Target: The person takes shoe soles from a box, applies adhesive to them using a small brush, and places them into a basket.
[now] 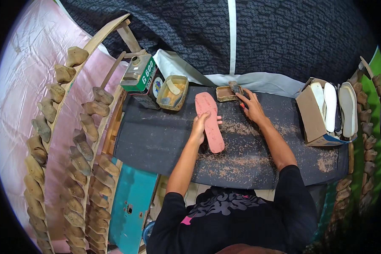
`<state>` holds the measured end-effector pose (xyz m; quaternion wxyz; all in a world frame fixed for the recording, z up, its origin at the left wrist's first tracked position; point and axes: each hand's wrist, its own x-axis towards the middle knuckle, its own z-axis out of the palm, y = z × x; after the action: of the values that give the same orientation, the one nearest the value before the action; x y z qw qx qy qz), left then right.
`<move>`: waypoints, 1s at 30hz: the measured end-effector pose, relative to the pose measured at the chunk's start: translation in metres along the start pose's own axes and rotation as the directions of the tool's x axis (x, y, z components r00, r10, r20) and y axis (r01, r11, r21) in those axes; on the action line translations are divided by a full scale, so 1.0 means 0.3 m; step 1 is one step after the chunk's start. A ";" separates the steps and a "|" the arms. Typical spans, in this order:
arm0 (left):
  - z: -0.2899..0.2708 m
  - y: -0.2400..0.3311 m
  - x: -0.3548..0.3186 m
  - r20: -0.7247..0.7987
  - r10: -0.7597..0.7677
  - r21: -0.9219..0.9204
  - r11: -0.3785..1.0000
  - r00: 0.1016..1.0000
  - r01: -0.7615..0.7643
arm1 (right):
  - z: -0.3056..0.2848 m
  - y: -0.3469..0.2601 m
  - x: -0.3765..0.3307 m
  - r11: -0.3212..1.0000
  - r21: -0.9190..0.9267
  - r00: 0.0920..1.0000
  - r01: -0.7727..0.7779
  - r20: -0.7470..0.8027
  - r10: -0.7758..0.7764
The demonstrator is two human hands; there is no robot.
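Note:
A long pink shoe sole (210, 127) with small reddish marks on its face is in my left hand (202, 125). The thumb lies on top of it and the fingers wrap round underneath. My right hand (254, 109) reaches to a small shallow box (225, 94) at the far side of the table. Its fingertips are beside a rough grey block-like piece (235, 87) at the box's right end. Something small, dark and orange shows at the fingers of this hand, too small to name.
Brown shavings (237, 127) litter the dark table cover (156, 139). A green-and-black metal can (140, 80) and a cut-open container (173, 93) stand far left. A cardboard box (312, 118) of pale soles is at right. Racks of wooden shoe lasts (82, 150) flank the table.

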<state>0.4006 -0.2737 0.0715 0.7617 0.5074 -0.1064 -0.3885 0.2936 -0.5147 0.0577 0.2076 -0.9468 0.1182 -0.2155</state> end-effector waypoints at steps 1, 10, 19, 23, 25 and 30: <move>-0.008 0.005 0.003 0.028 -0.023 0.013 1.000 0.999 0.023 | 0.013 0.002 0.015 1.000 -0.002 1.000 0.005 0.004 -0.005; -0.089 0.007 0.075 0.168 -0.111 0.066 0.993 0.980 0.101 | 0.069 0.026 0.091 0.983 0.060 0.960 0.173 -0.236 -0.154; -0.101 -0.010 0.112 0.127 -0.135 0.015 0.991 0.983 0.134 | -0.011 -0.023 0.098 0.940 0.320 0.970 0.116 -0.240 -0.038; -0.103 -0.030 0.132 0.166 -0.120 0.005 0.993 0.979 0.121 | 0.005 0.002 0.109 0.965 0.195 0.965 0.176 -0.228 -0.130; -0.101 -0.043 0.131 0.162 -0.101 0.025 0.995 0.982 0.099 | 0.011 -0.001 0.111 0.968 0.188 0.966 0.168 -0.227 -0.123; -0.090 -0.051 0.121 0.189 -0.046 0.066 0.997 0.981 0.034 | 0.010 0.003 0.111 0.971 0.162 0.964 0.174 -0.229 -0.134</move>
<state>0.4327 -0.2831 0.0374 0.7240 0.4935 -0.1807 -0.4468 0.3241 -0.5248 0.0667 0.2613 -0.9012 0.0459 -0.3427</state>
